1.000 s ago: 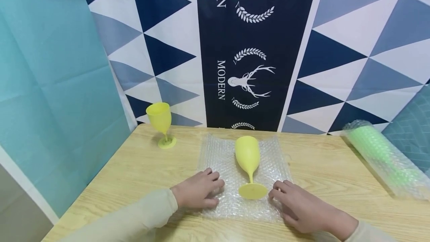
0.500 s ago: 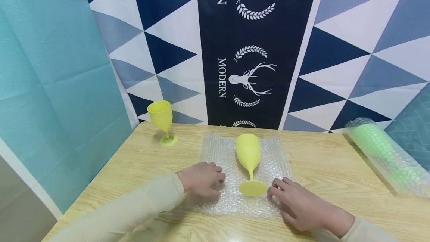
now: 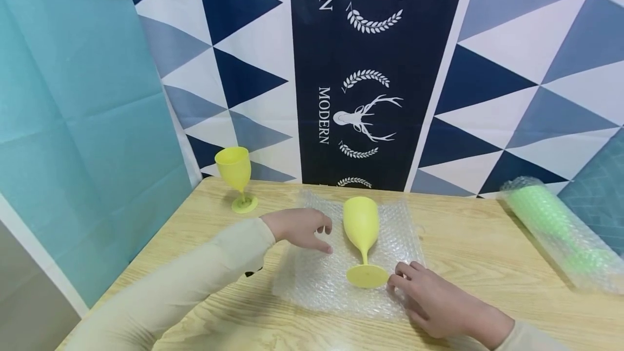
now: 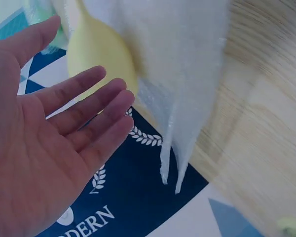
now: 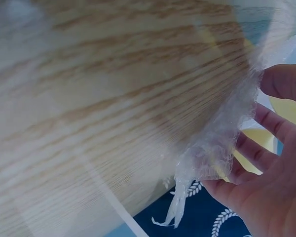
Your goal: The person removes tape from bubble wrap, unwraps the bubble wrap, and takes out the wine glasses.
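A yellow goblet [image 3: 361, 223] lies on a sheet of bubble wrap [image 3: 331, 280], its base toward the near edge. My left hand [image 3: 301, 227] hovers over the wrap's left side, left of the goblet; in the left wrist view the left hand [image 4: 64, 123] has its fingers spread, holding nothing. Beside the goblet's base, my right hand [image 3: 439, 299] is at the wrap's near right edge. The right wrist view has the right hand [image 5: 271, 148] with its thumb and fingers along the edge of the bubble wrap [image 5: 222, 143].
A second yellow goblet [image 3: 234, 169] stands upright at the table's back left corner. On the right lies a green object in bubble wrap [image 3: 556, 226]. A patterned cloth [image 3: 253, 85] hangs behind the wooden table [image 3: 468, 242].
My left hand has risen off the wrap's left edge and moved away from me, its fingers straighter. The wrap's near left corner has shifted outward. My right hand stays by the near right edge.
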`<state>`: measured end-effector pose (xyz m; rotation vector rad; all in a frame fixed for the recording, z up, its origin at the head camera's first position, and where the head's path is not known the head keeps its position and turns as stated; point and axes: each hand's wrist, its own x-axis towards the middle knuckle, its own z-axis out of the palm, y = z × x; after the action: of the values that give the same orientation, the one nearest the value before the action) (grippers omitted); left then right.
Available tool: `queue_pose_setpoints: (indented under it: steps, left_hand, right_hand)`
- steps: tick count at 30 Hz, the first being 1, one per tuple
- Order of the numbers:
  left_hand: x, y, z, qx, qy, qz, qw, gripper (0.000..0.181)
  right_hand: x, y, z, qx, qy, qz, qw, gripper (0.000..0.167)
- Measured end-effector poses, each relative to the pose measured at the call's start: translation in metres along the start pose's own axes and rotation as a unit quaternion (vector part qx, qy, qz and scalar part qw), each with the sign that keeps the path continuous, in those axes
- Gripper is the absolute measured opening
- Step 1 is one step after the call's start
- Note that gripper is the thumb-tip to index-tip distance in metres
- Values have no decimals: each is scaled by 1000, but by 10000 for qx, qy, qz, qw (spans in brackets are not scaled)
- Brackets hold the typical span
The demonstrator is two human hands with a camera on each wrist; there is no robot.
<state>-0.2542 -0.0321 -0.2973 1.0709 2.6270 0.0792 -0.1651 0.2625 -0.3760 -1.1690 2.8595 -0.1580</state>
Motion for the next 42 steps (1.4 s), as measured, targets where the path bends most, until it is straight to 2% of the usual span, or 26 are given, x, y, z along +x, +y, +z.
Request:
queue_pose_setpoints:
  steps: [3,8,12,15,18,20,24,29,32,36,38,40,41,42]
  left_hand:
    - [9,0,-8,-327,9,-94,9994,48]
    - [23,2,-18,-520,-60,-436,9977,60]
    - [33,4,-22,-835,-23,-740,9938,68]
    - [41,5,-24,-1178,110,-1143,9864,72]
    - [49,6,-25,-1646,170,-1651,9723,77]
    - [54,7,-26,-2153,188,-1932,9571,78]
    - [67,10,-23,-3248,358,-2306,9165,75]
    - [82,13,-13,-4104,494,-2589,8730,74]
    - [91,12,-10,-4704,564,-2726,8374,77]
    - [97,12,-6,-5337,742,-2813,7941,78]
    - [99,14,-3,-5555,816,-2849,7769,76]
    - [99,17,1,-5781,900,-2966,7548,75]
    - [99,19,3,-5870,945,-3008,7457,74]
    - [99,20,4,-5909,985,-3031,7411,73]
  right_hand:
    - [1,1,0,-11,23,17,10000,34]
    - [1,3,-2,-41,45,38,10000,34]
    - [1,5,-4,-29,19,35,10000,33]
    - [1,7,-6,-4,-14,31,10000,33]
    - [2,8,-7,27,-77,28,10000,33]
    - [3,9,-8,43,-110,40,9999,33]
    - [4,9,-8,86,-221,175,9996,34]
    - [4,7,-9,161,-370,338,9986,34]
    - [5,7,-10,174,-377,342,9986,34]
    - [6,5,-10,356,-499,535,9967,32]
    - [5,2,-8,446,-558,657,9953,31]
    - [5,0,-6,515,-616,763,9939,29]
    - [5,-1,-5,527,-618,795,9935,29]
    - [5,-1,-4,486,-590,775,9941,29]
